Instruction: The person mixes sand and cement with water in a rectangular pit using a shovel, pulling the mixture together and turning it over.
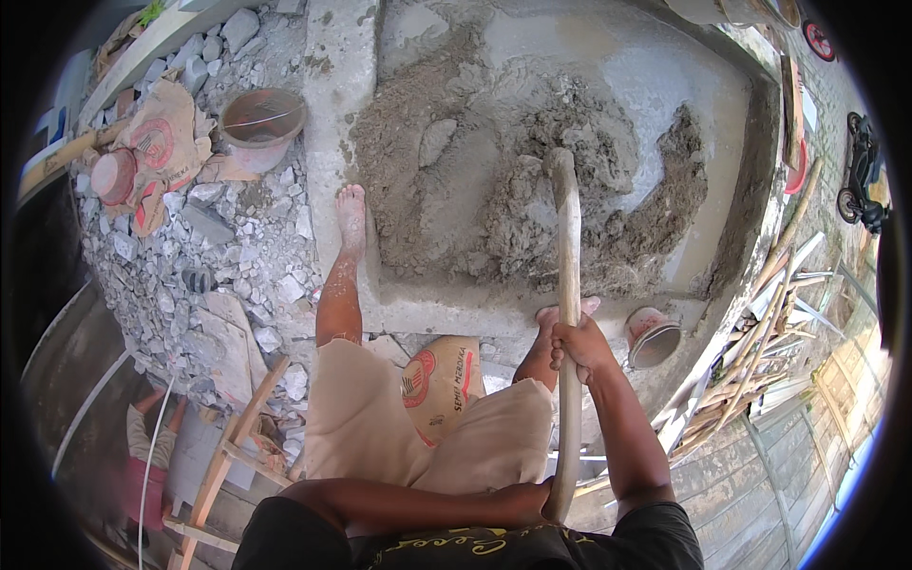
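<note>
A hoe's long, pale wooden handle point(568, 247) runs from near my body to the wet grey mortar point(475, 190); its blade is hidden in the heap. My right hand point(583, 350) is wrapped around the middle of the handle. Close to my waist, my left hand point(534, 502) grips the near end, its fingers partly hidden. The mortar lies heaped in a shallow concrete trough point(427, 312), with greyish water point(708, 190) pooled at its right and far sides. My bare feet rest on the trough's near and left edges.
A bucket point(262, 128) stands among broken rubble point(180, 275) on the left, near a torn paper sack point(169, 142). Another bucket point(654, 337) sits by my right foot. A cement sack point(442, 385) lies between my legs. Wooden poles point(760, 323) are piled right; a person point(147, 456) is at lower left.
</note>
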A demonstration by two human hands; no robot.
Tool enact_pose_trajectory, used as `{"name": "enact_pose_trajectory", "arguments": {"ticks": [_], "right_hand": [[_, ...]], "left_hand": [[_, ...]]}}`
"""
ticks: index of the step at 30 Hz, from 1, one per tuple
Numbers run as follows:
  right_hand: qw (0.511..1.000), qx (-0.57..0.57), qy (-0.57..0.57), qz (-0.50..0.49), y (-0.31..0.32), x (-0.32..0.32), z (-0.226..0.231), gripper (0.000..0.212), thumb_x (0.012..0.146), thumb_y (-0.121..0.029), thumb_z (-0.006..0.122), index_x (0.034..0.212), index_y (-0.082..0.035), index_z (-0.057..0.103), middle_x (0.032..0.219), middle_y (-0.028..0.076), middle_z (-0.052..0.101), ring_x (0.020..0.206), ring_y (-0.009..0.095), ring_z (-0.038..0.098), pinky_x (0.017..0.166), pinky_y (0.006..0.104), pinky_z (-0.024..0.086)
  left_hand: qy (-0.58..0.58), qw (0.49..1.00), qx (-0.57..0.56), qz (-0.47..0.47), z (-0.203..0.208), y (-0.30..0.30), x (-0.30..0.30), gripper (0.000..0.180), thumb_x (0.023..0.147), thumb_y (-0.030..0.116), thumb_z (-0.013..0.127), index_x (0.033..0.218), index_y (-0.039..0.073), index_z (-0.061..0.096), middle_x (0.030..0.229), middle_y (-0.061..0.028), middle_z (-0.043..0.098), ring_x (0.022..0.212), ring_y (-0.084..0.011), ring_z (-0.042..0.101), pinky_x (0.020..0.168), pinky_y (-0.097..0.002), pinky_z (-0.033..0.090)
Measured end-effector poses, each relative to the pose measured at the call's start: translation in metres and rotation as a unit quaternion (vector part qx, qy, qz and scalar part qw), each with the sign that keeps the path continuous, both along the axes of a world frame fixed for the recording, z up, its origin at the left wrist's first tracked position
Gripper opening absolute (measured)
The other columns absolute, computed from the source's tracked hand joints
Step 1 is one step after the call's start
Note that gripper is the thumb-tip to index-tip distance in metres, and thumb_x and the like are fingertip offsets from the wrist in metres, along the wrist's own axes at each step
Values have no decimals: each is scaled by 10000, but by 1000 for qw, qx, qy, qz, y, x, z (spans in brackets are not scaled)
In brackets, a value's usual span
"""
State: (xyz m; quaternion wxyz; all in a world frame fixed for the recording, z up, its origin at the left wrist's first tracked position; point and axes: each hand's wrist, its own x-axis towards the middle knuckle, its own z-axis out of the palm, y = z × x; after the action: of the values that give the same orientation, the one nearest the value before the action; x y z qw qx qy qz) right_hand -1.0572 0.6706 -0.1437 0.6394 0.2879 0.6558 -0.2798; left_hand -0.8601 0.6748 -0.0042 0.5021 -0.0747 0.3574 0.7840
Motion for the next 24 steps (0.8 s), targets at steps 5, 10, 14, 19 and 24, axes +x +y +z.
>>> {"name": "enact_pose_trajectory", "arguments": {"ticks": [5, 10, 14, 19, 24], "right_hand": [[978, -18, 204, -30, 12, -18, 23, 179, 784, 24, 508, 962, 1, 503, 606, 67, 533, 416, 130, 486, 384, 283, 428], [945, -31, 310, -99, 18, -3, -55, 217, 785, 21, 530, 984, 8, 446, 617, 75, 536, 415, 140, 489, 377, 277, 395], [909, -34, 363, -203, -2, -4, -102, 111, 788, 17, 541, 856, -1, 455, 591, 62, 498, 414, 152, 469, 393, 293, 388], [893, -78, 378, -230, 4, -7, -105, 89, 788, 23, 543, 772, -9, 461, 587, 63, 472, 407, 164, 434, 406, 313, 391], [884, -170, 346, -264, -22, -42, -61, 112, 793, 27, 544, 717, 3, 465, 555, 60, 479, 411, 147, 456, 405, 301, 390]], "left_hand": [[-35, 990, -138, 4, -32, 35, 23, 657, 715, 334, 758, 1193, -7, 464, 971, -219, 644, 910, -377, 646, 798, -470, 503], [-89, 888, -451, 7, -159, 49, 56, 450, 699, 224, 737, 1086, 79, 559, 1022, -138, 629, 940, -334, 636, 818, -472, 491], [-122, 823, -553, -42, -252, 41, 69, 407, 690, 167, 725, 1069, 128, 580, 1079, -104, 609, 1010, -322, 614, 815, -492, 471], [-94, 801, -589, -45, -292, 11, 43, 432, 699, 145, 729, 1104, 123, 579, 1094, -91, 609, 1023, -309, 614, 851, -462, 467], [39, 787, -598, 145, -256, 6, 23, 346, 729, 115, 705, 1049, 104, 574, 1037, -118, 606, 947, -351, 609, 783, -461, 479]]}}
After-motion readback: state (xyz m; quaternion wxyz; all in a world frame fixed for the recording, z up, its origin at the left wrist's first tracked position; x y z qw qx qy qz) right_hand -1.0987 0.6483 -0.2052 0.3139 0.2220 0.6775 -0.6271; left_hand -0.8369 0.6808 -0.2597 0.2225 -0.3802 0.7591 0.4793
